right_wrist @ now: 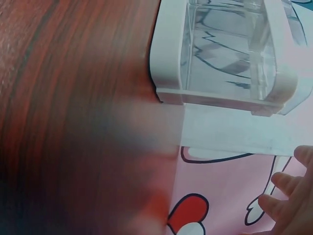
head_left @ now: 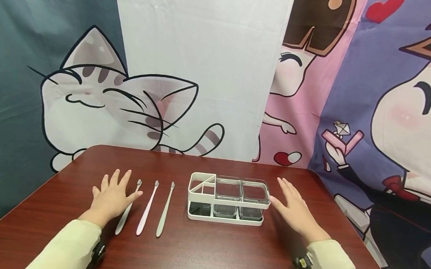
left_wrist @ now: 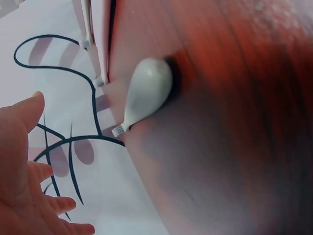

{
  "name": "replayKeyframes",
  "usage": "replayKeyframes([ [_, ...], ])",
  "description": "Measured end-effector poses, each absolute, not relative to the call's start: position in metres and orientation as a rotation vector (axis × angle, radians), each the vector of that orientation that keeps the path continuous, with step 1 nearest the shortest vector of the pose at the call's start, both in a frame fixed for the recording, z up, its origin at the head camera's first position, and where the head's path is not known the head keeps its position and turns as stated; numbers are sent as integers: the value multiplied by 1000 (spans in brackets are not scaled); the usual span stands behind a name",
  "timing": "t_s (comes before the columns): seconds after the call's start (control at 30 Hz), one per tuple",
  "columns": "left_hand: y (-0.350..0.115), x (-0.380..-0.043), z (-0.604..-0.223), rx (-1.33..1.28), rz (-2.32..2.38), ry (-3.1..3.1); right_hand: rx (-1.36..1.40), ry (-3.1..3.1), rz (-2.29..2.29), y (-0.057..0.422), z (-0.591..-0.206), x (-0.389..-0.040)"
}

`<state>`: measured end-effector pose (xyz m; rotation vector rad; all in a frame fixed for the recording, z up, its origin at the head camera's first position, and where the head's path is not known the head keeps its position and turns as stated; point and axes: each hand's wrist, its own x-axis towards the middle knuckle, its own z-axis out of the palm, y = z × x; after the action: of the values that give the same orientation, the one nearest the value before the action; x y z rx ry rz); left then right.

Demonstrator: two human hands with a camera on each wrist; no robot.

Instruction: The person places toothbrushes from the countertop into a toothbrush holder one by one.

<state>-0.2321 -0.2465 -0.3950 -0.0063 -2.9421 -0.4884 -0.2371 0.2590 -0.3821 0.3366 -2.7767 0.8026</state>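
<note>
Flanking three toothbrushes (head_left: 146, 212) and a white rack (head_left: 202, 197): left hand (head_left: 110, 198) and right hand (head_left: 295, 207), fingers extended

Left hand: fingers spread and extended, holding nothing. Thumb points rightward, overlapping the nearest one, a pale grey brush (head_left: 124, 219), in the head view; the left wrist view shows the fingers clear of it. The other two lie farther to the right of this hand: first a pinkish-white brush (head_left: 143, 219), then a light green brush (head_left: 164, 217). All three run roughly parallel, bristle ends away from the person.

Right hand: fingers extended, thumb set apart, holding nothing. The white rack stands just left of it, its near end beside the thumb tip. Contact at the thumb cannot be told; the right wrist view shows the visible fingers apart from the rack. Two clear containers (head_left: 229, 189) sit side by side in the part closer to the right hand; the end farther from it is divided into small compartments (head_left: 209, 190).

Under both hands: reddish-brown table (head_left: 231, 253). Beyond them: cloth backdrop (head_left: 198, 40) with a printed cartoon cat (head_left: 80, 123). Behind each hand: a pale sleeve (head_left: 67, 244), with a dark device (head_left: 302, 264) worn at the wrist.
</note>
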Motion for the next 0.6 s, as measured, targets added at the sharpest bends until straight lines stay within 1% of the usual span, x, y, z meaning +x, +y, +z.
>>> replayKeyframes([
  [0.6,-250,-245,-396,20,-646,-2920,400,-2773,999,251,-402,-247],
])
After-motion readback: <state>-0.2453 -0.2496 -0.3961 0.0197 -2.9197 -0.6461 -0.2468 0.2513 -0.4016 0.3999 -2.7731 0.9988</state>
